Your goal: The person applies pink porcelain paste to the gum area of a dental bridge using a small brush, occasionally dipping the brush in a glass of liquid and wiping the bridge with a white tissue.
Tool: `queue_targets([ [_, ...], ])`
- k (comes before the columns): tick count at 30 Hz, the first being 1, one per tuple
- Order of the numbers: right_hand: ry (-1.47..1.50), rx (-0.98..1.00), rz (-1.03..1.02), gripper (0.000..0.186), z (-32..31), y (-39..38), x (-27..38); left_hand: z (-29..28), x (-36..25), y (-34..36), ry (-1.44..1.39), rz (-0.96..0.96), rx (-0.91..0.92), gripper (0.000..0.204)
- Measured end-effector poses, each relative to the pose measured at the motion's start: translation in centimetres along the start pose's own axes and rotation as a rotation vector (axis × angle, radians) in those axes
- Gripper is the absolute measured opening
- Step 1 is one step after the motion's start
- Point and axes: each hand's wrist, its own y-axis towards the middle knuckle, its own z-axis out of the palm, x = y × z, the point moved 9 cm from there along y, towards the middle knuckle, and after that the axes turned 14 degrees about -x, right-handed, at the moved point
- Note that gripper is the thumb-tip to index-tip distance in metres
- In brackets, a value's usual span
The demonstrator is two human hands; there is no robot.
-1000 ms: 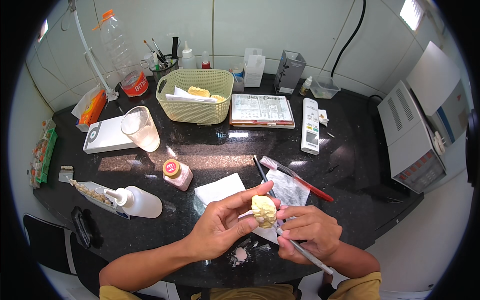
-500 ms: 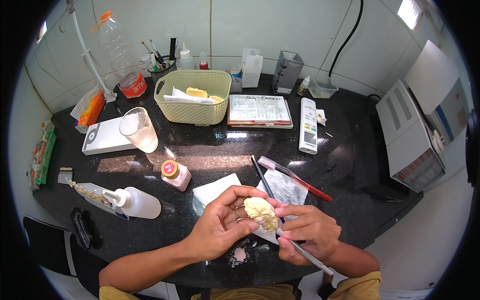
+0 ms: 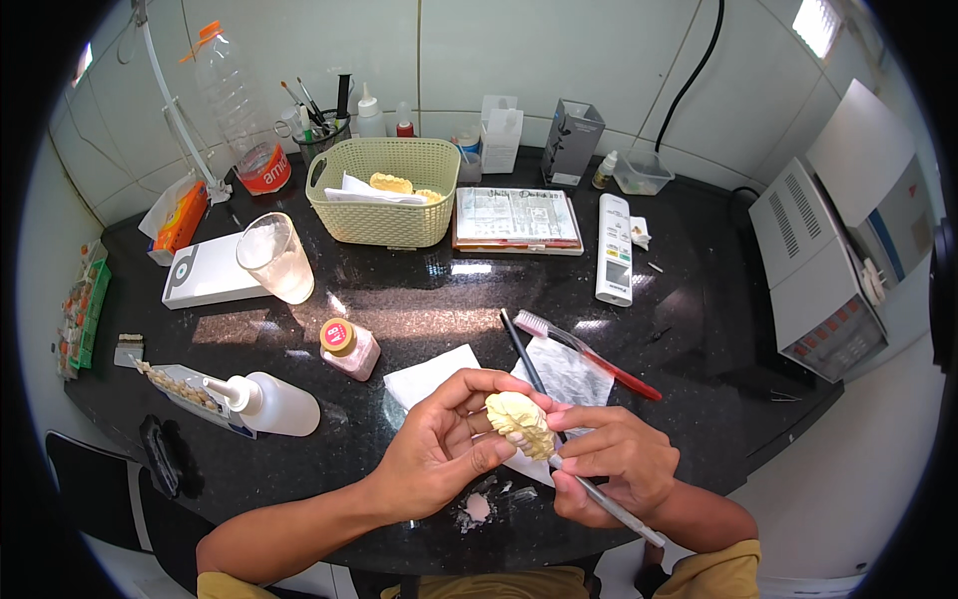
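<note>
My left hand (image 3: 431, 439) grips a pale yellow plaster dental cast (image 3: 517, 417) between thumb and fingers, above the front of the table. Some whitish teeth show on the cast's lower side. In my right hand (image 3: 627, 461) is a slim grey-handled tool (image 3: 621, 513), held like a pen, its handle slanting down to the right. The tool's front end meets the cast's lower right edge; its exact tip is hidden. Fingers of both hands come close together at the cast. Beneath them lie white paper tissues (image 3: 572, 374) and a dark thin stick (image 3: 520, 344).
A red-handled toothbrush (image 3: 599, 361) lies beyond my right hand. Pink powder (image 3: 478, 508) is spilled near the front edge. To the left stand a jar of pink powder (image 3: 351, 351), a white squeeze bottle (image 3: 282, 404) and a glass (image 3: 275, 262). Behind is a green basket (image 3: 384, 222) holding more yellow casts.
</note>
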Motion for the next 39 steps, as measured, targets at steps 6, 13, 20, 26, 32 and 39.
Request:
queue_targets([
  [6,-0.007,-0.004,-0.013,0.02,0.06,0.07,0.15,-0.12,0.05,-0.02,0.011,-0.037,-0.046,0.048],
  [13,0.022,-0.034,0.031,0.022,-0.04,0.13,-0.01,0.05,-0.09,-0.05,0.008,-0.029,-0.034,0.05],
  [20,0.013,-0.027,0.014,0.023,-0.01,0.01,-0.06,0.08,-0.24,-0.09,0.058,-0.016,-0.004,0.049],
  [26,0.01,-0.02,0.019,0.023,0.01,-0.02,-0.06,0.09,-0.15,-0.09,0.046,-0.02,0.012,0.048],
  [32,0.001,0.014,-0.001,0.028,0.21,0.06,0.01,0.05,-0.16,-0.05,0.064,-0.015,0.011,0.05],
  [39,0.005,-0.001,0.024,0.028,0.05,-0.21,-0.23,0.14,-0.34,-0.03,0.073,-0.019,0.009,0.055],
])
